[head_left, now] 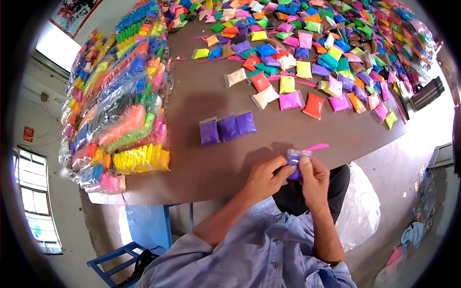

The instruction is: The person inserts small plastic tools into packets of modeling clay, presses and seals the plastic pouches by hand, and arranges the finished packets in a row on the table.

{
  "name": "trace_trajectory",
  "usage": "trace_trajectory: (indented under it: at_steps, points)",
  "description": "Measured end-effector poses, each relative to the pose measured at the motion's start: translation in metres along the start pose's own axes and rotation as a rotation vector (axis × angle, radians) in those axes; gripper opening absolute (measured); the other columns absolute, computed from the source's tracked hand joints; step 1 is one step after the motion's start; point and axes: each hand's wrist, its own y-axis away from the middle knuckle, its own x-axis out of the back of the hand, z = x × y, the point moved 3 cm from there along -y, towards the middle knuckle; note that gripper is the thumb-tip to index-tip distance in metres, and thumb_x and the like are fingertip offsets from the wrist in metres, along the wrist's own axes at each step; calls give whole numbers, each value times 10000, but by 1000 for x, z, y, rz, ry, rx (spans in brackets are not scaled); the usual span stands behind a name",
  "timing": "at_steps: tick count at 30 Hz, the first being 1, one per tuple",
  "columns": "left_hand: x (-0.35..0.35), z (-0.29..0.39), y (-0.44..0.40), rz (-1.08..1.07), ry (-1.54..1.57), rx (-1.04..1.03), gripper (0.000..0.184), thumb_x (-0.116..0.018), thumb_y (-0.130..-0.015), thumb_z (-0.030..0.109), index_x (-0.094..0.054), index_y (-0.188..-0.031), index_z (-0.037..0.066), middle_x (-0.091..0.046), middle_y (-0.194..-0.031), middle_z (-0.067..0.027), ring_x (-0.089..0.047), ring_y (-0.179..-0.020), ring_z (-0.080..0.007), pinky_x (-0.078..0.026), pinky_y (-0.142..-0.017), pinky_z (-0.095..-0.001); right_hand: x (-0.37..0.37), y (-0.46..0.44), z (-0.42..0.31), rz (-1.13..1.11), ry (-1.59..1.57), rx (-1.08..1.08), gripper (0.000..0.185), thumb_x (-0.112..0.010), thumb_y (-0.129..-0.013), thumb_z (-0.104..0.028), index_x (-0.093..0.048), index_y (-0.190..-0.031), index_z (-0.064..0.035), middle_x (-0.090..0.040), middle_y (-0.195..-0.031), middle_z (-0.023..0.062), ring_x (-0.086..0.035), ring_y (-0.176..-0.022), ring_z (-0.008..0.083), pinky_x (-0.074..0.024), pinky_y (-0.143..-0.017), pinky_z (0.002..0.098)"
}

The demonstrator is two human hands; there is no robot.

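Near the table's front edge, my left hand and my right hand pinch a small clear packet of purple material between them. The packet is upright, its clear top edge between my thumbs. A pink plastic strip lies just beyond my right hand, close to the packet's top; whether it touches the packet I cannot tell. To the left and farther back, three purple packets lie side by side in a row on the brown table.
Many colourful packets are spread over the far and right table. Bagged bundles pile up along the left side. A metal and black object stands at the right edge. A blue chair and a clear plastic bag are below.
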Motion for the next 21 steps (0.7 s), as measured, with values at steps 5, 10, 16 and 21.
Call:
trace_trajectory:
  at_steps: [5,10,16,21]
  points:
    - [31,-5,11,83,7,39,220,-706,-1026,245,-723,-1079,32,-684,-819,-91,-630,-709,-128,-512,-662,-326,-32,-12,13,-23,17,169,275,-677,-1079,-171,-652,-875,12,-538,-805,-40,-458,-772,50,-394,-665,255]
    - [33,-10,4,125,213,134,266,-633,-1080,274,-716,-1067,22,-677,-787,-100,-627,-676,-134,-515,-642,-335,-48,-26,20,-100,159,291,295,-627,-1102,-188,-661,-897,21,-531,-792,-2,-476,-744,74,-407,-652,277]
    - [31,-9,6,211,16,-33,229,-635,-1069,210,-694,-1039,-9,-613,-765,-102,-552,-692,-117,-494,-635,-348,-53,-25,13,-84,104,195,348,-577,-1126,-226,-651,-890,19,-546,-789,-11,-481,-730,67,-417,-627,279]
    - [31,1,3,237,131,-28,247,-656,-1063,222,-685,-973,-6,-585,-700,-63,-505,-658,-90,-459,-597,-323,-45,-23,22,-13,148,321,334,-606,-1114,-196,-595,-847,5,-497,-747,-36,-439,-728,55,-399,-609,282]
